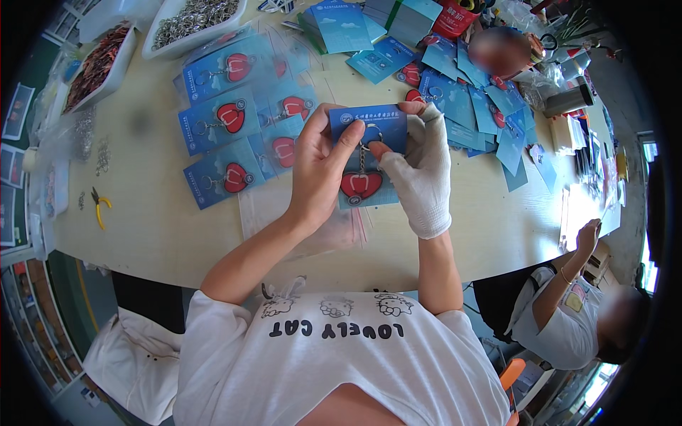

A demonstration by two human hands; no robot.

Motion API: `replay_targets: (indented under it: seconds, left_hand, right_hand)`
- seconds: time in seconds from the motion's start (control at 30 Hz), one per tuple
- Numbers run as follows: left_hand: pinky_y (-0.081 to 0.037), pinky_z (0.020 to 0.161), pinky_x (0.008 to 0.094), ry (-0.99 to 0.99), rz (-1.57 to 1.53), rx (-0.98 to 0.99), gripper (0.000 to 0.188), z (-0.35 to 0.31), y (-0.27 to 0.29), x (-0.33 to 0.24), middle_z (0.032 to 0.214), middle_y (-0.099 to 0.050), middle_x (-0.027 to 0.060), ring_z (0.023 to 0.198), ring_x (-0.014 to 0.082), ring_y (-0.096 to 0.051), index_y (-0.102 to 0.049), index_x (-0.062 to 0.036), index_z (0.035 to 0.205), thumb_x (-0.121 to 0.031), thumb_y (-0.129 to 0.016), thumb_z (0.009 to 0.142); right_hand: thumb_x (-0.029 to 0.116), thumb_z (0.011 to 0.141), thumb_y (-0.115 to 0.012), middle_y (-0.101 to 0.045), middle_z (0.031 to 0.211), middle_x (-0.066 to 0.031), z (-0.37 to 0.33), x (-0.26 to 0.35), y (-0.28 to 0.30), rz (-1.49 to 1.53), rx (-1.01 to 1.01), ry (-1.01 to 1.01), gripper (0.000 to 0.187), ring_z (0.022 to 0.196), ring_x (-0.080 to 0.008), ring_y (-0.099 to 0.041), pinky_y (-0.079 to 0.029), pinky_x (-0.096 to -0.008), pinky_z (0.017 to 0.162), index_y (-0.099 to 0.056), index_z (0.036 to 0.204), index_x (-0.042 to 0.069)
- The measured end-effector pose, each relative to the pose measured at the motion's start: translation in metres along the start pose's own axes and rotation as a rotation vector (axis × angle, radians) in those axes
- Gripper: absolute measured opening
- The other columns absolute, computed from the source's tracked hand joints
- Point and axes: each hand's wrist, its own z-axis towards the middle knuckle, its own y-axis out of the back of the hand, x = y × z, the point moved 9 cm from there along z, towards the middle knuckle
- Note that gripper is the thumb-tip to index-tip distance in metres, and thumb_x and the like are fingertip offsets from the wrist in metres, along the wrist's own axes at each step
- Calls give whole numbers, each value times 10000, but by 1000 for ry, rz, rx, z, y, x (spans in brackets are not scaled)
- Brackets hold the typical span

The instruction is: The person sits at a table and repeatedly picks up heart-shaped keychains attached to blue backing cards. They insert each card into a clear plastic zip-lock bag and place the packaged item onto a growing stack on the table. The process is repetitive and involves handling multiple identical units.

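Between my two hands, above the table, is a blue card (pixel 369 119) with a red heart keychain (pixel 361 186) hanging on its front by a short metal chain. My bare left hand (pixel 321 167) grips the card's left side, thumb pressed on its face near the split ring. A white glove with bare fingertips covers my right hand (pixel 419 167); its fingers hold the card's right edge, the thumb touching it beside the ring and chain. Left of my hands lie several finished-looking cards with red heart keychains (pixel 231 117), in rows. Clear plastic bags (pixel 312 231) lie beneath my hands.
Loose blue cards (pixel 465 117) are heaped at the right, some with keychains. A white bin of metal rings (pixel 195 28) and a tray of red pieces (pixel 99 67) stand far left. Yellow-handled pliers (pixel 101 206) lie at left. Another person (pixel 568 312) sits at the right table edge.
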Motion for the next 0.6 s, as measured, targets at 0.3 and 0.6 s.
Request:
replay_targets:
  seconds: [0.3, 0.6]
  left_hand:
    - [-387, 871, 253, -89, -125, -174, 135, 7, 15, -11, 1022, -573, 2, 956, 70, -500, -543, -69, 1067, -148, -575, 962]
    - [-385, 873, 257, -184, -19, -221, 170, 7, 18, -23, 1008, -562, 17, 943, 74, -488, -516, -55, 1062, -187, -568, 969]
  right_hand:
    - [215, 597, -863, -525, 1158, -135, -39, 28, -2, -966, -226, 598, 655, 1043, -311, -494, -415, -410, 865, -535, 1133, 28]
    - [84, 579, -832, -538, 1098, -145, -26, 5, 0, -691, -231, 400, 439, 1036, -324, -495, -411, -407, 883, -549, 910, 24]
